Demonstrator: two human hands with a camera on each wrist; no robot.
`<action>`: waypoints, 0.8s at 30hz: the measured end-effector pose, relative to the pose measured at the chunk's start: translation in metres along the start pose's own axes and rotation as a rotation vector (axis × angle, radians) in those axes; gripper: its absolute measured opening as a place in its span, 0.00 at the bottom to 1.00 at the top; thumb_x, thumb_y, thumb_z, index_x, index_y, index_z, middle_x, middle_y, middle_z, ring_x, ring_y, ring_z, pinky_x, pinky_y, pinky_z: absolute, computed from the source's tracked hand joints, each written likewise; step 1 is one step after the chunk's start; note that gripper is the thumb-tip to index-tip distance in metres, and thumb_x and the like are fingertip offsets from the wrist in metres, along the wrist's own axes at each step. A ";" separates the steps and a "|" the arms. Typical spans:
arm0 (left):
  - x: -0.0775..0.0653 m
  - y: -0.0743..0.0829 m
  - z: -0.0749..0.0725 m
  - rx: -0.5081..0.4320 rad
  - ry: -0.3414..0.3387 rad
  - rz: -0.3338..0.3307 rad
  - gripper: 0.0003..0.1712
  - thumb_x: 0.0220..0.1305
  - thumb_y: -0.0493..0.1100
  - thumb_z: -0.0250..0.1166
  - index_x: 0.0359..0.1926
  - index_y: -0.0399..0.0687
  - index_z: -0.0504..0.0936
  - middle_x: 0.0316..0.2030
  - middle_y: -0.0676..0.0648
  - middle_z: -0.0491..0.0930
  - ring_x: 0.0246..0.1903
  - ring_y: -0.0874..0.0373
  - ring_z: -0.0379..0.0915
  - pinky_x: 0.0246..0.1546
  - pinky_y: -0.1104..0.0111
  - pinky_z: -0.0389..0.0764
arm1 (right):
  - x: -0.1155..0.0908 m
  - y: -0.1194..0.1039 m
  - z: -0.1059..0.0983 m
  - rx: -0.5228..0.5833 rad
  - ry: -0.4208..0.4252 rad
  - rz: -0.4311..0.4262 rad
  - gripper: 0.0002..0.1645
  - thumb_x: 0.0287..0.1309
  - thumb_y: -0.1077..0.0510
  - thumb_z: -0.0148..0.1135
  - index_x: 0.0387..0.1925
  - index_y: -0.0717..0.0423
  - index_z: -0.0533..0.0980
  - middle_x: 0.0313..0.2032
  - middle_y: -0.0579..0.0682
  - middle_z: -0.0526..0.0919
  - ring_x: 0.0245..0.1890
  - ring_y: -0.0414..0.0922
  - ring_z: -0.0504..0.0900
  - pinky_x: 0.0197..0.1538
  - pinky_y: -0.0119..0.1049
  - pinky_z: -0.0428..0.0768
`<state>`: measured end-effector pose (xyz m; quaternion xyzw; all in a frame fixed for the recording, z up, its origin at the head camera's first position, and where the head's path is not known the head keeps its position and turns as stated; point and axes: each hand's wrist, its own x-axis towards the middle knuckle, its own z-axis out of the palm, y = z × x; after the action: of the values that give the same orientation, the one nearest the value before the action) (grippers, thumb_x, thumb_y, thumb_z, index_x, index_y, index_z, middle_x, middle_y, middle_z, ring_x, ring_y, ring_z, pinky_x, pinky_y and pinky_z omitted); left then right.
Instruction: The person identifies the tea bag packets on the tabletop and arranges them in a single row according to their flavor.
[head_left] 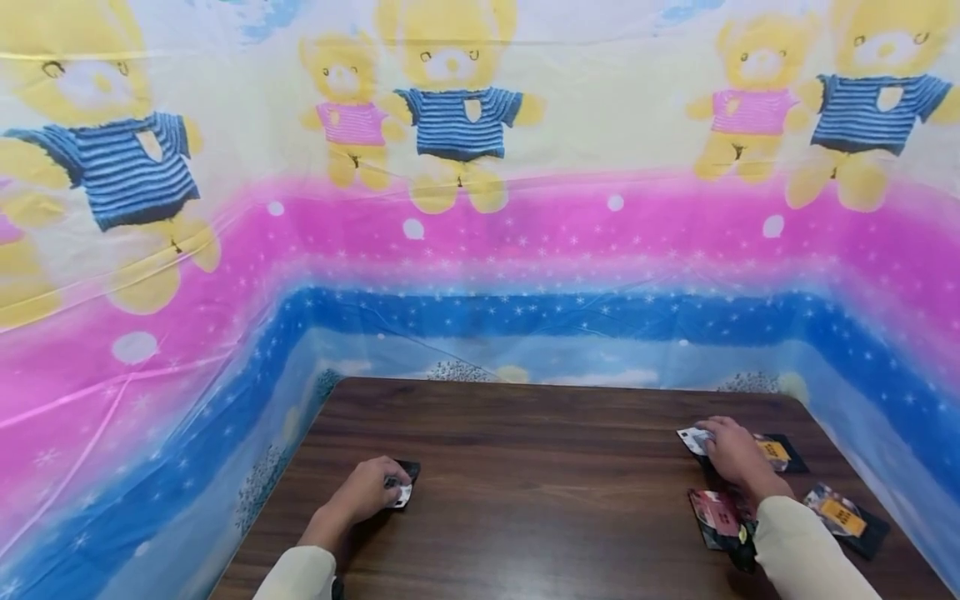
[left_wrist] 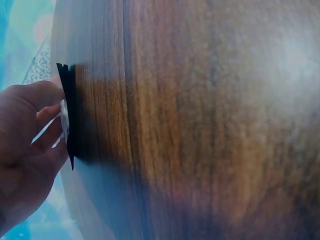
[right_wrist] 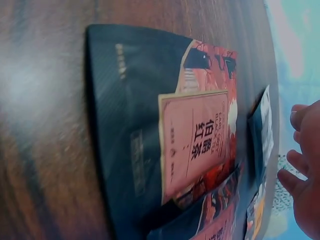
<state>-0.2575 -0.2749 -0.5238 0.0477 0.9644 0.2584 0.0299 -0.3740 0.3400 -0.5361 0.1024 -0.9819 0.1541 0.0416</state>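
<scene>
On the left of the table my left hand [head_left: 371, 487] holds a small black tea pouch [head_left: 408, 472] with a whitish face. In the left wrist view its thumb and fingers [left_wrist: 50, 140] bend onto that pouch [left_wrist: 70, 120], seen nearly edge-on close over the wood. At the right, my right hand [head_left: 731, 450] overlaps another pouch with a silvery-white face [head_left: 692, 437]. A gap shows between its loosely bent fingers [right_wrist: 292, 182] and this pouch [right_wrist: 265, 125] in the right wrist view.
Nearer me at the right lies an Earl Grey black tea pouch [right_wrist: 192, 135] with a pink label, another overlapping it. Two pouches with orange labels [head_left: 776, 452] [head_left: 843, 517] lie further right. A bear-print cloth [head_left: 480, 250] hangs around the brown wooden table [head_left: 540, 500].
</scene>
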 end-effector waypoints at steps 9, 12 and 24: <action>0.000 -0.003 -0.001 -0.018 0.006 0.001 0.10 0.60 0.34 0.70 0.38 0.56 0.88 0.47 0.51 0.83 0.54 0.47 0.79 0.56 0.48 0.79 | 0.005 0.000 0.009 -0.035 -0.050 -0.039 0.21 0.70 0.63 0.54 0.60 0.65 0.77 0.59 0.75 0.75 0.59 0.75 0.73 0.58 0.70 0.72; 0.001 -0.003 0.000 -0.019 -0.004 -0.005 0.10 0.61 0.34 0.70 0.38 0.56 0.88 0.48 0.51 0.83 0.55 0.48 0.79 0.56 0.48 0.79 | 0.003 0.003 0.012 -0.060 -0.064 -0.044 0.20 0.70 0.65 0.52 0.60 0.64 0.77 0.57 0.75 0.77 0.57 0.74 0.75 0.56 0.69 0.74; 0.002 -0.001 0.000 0.008 0.001 -0.017 0.10 0.60 0.33 0.71 0.38 0.55 0.89 0.47 0.50 0.83 0.54 0.49 0.79 0.56 0.48 0.79 | 0.010 -0.003 0.009 -0.032 -0.115 0.055 0.18 0.66 0.63 0.60 0.56 0.63 0.80 0.56 0.76 0.76 0.57 0.74 0.74 0.56 0.68 0.74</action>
<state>-0.2591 -0.2754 -0.5246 0.0396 0.9658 0.2545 0.0314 -0.3841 0.3326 -0.5425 0.0833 -0.9874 0.1334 -0.0175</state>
